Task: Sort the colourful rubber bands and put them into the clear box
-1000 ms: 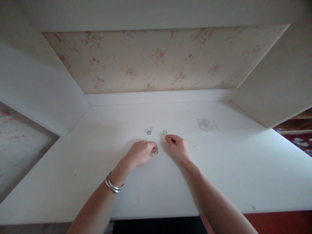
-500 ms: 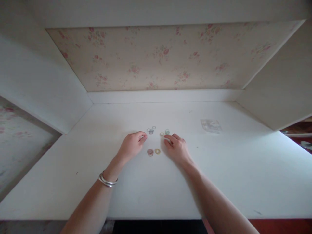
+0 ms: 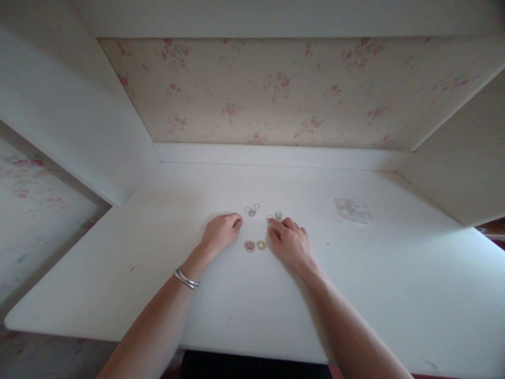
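Observation:
On the white desk point(image 3: 252, 310) lie small thin rings, like elastic hair bands, sorted by colour. Grey bands point(image 3: 251, 212) lie at the far left of the group, green bands point(image 3: 278, 215) at the far right. Nearer to me are a pinkish cluster point(image 3: 250, 246) and a yellow cluster point(image 3: 261, 245). My right hand point(image 3: 291, 243) rests with its index finger at a pale yellow band point(image 3: 269, 217), thumb apart from it. Left of the grey bands, my left hand point(image 3: 221, 231) is closed, thumb against curled fingers; anything inside is hidden.
A clear plastic bag point(image 3: 353, 210) lies on the desk to the right. White side panels and a flowered back wall point(image 3: 236, 95) enclose the desk. A small dark mark point(image 3: 132, 269) shows at the left.
The camera view has shifted, so everything sits slightly differently in it. Both hands keep nearly the same places, with the right index finger still at the pale yellow band.

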Motion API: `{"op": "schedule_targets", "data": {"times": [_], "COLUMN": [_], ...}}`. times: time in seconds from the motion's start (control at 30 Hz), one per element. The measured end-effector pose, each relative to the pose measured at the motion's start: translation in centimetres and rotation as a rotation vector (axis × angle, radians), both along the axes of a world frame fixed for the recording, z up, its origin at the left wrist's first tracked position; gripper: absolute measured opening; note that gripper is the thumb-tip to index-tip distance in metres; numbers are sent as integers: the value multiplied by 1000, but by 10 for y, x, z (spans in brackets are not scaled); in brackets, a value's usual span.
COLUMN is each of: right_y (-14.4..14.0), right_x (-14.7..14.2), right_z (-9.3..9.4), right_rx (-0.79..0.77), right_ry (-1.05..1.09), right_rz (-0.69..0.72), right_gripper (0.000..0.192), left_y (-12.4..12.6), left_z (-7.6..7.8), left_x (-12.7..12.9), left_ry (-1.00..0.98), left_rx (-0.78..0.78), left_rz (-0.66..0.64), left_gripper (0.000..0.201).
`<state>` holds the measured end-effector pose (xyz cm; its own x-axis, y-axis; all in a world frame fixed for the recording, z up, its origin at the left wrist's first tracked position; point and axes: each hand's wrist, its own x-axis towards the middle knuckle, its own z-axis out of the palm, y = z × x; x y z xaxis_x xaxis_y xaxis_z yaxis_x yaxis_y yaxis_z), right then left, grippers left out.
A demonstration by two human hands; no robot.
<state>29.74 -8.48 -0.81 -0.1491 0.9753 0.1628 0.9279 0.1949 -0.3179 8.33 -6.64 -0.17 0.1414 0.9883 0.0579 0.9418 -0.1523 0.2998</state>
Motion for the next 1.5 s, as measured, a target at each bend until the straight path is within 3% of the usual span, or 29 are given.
{"op": "schedule_targets", "data": {"times": [0.27,0.67,0.87,1.07,1.5], "right_y": [1,0,-13,-24,-25], "right_x": [2,1,5,3,2], "right_z": [-4,-11,-6,1,7], "right_rx": [-3,31,25,22,4], "right_ry": [52,-23,148,155,180], "right_rz": [29,166,348,479,507], "right_gripper": [22,23,22,19,21], "left_y": [-3,-6,-7,-7,-6], "left_z": [1,4,6,6,3], "left_x": [1,5,7,7,7], "left_ry": [43,113,110,96,117], "left_rx": [9,4,-7,-20,6], "left_rz": [-4,-10,-6,10,-2], "left_gripper": [29,27,27,28,29]}}
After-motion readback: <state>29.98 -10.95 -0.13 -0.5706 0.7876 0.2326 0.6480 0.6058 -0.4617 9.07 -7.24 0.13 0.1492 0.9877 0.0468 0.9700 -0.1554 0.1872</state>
